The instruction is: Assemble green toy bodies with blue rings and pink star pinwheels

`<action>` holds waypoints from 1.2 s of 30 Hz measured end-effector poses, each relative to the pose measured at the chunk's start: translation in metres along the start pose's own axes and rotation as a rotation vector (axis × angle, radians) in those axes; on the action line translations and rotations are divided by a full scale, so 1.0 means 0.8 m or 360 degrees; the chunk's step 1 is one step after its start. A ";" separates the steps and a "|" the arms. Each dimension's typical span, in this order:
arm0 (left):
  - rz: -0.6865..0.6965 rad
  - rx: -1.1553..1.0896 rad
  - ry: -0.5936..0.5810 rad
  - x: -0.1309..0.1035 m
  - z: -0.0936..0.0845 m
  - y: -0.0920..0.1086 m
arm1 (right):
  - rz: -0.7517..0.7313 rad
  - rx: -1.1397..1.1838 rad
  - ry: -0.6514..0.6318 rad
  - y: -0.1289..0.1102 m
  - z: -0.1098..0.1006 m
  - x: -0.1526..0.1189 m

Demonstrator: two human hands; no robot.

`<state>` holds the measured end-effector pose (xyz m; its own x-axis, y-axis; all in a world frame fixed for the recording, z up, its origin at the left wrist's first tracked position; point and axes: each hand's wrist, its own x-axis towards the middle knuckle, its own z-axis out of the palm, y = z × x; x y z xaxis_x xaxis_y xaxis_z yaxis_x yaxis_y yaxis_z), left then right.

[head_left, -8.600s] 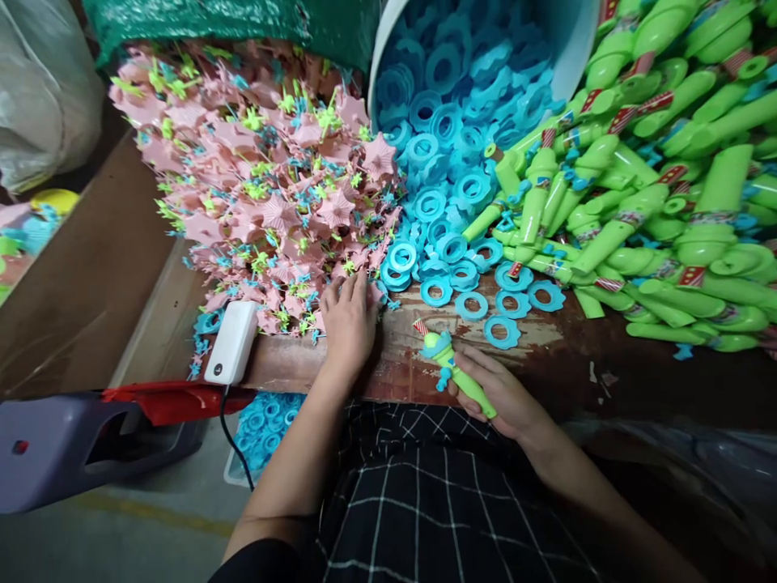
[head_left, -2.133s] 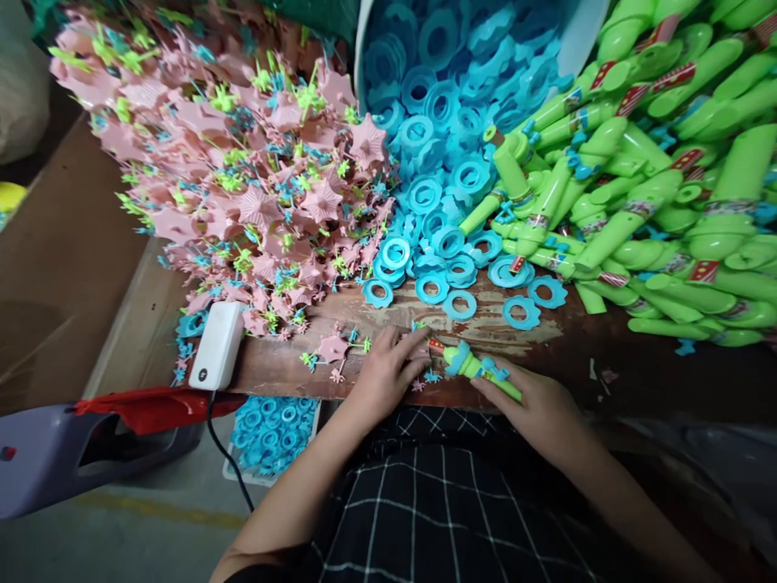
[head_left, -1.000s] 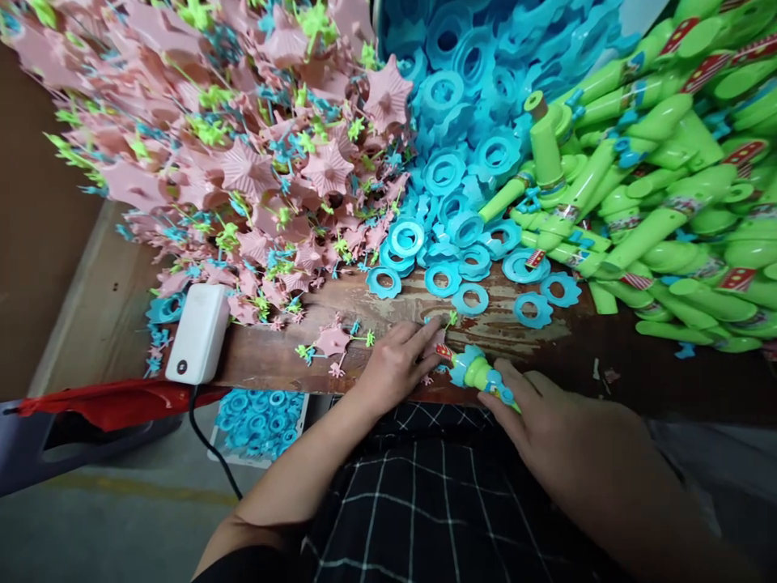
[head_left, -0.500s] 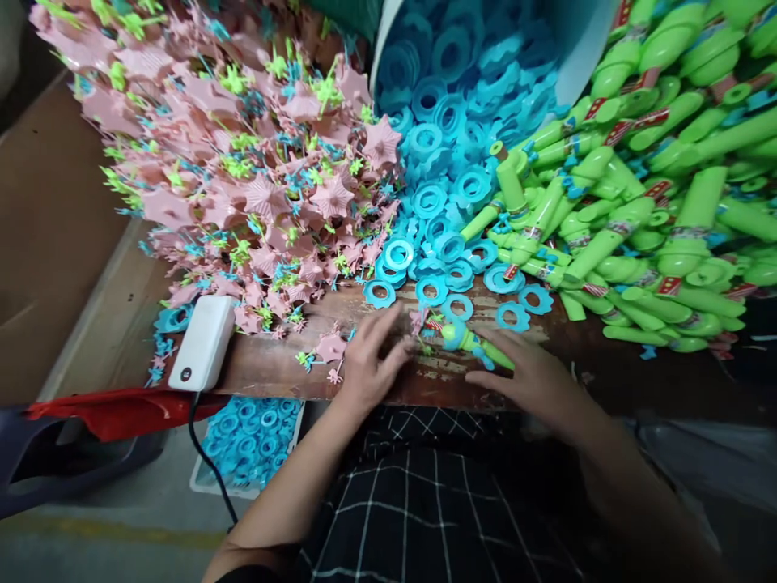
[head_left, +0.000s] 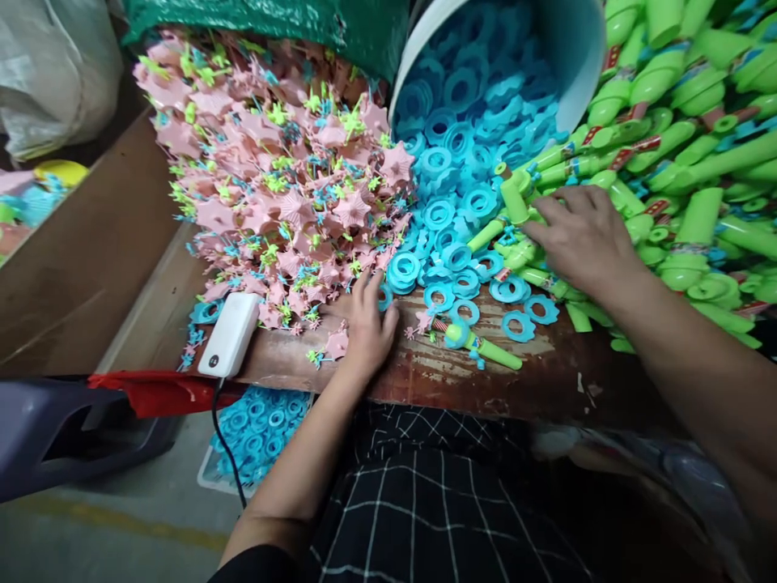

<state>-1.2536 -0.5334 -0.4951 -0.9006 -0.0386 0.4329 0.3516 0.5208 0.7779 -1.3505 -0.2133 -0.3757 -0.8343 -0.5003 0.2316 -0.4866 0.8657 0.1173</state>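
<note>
My left hand [head_left: 369, 324] reaches over the table, fingers stretched and thumb apart, its fingertips at a blue scalloped ring [head_left: 384, 297] beside the pink heap. To the right, my right hand [head_left: 586, 235] is over a pile of green plastic toys [head_left: 692, 235]. Its fingers are apart and bent a little, touching or nearly touching the green pieces; the grip undersides are hidden. Between the hands lies one green stick-shaped toy [head_left: 479, 344] with blue fittings, a red-striped stem and a pink star-like tip. A small pink star piece [head_left: 337, 344] rests left of my left hand.
Behind stand a heap of pink star pieces [head_left: 291, 206] and a tipped white bucket [head_left: 592, 77] spilling blue rings [head_left: 437, 214]. A white power bank [head_left: 229, 336] with a black cable lies at the left. Below the table edge is a bin of blue rings [head_left: 261, 433].
My right hand has let go of the green toy at the table's front and moved up and right to the green pile. My left hand has moved forward to the blue ring.
</note>
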 end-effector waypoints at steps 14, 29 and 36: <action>-0.1036 -0.1678 -0.0213 -0.008 0.013 0.096 | 0.0310 0.0585 -0.0033 -0.230 0.002 -0.130; -0.0412 0.0210 0.0032 -0.077 -0.081 0.041 | 0.1085 0.2700 -0.0940 -0.251 0.036 -0.142; -0.0287 0.0455 -0.0388 -0.085 -0.086 0.003 | 0.0714 0.1794 -0.0525 -0.233 0.061 -0.155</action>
<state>-1.1739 -0.5882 -0.4918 -0.9875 0.0342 0.1541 0.1285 0.7412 0.6589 -1.1685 -0.3134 -0.4735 -0.9291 -0.2864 -0.2340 0.0415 0.5480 -0.8355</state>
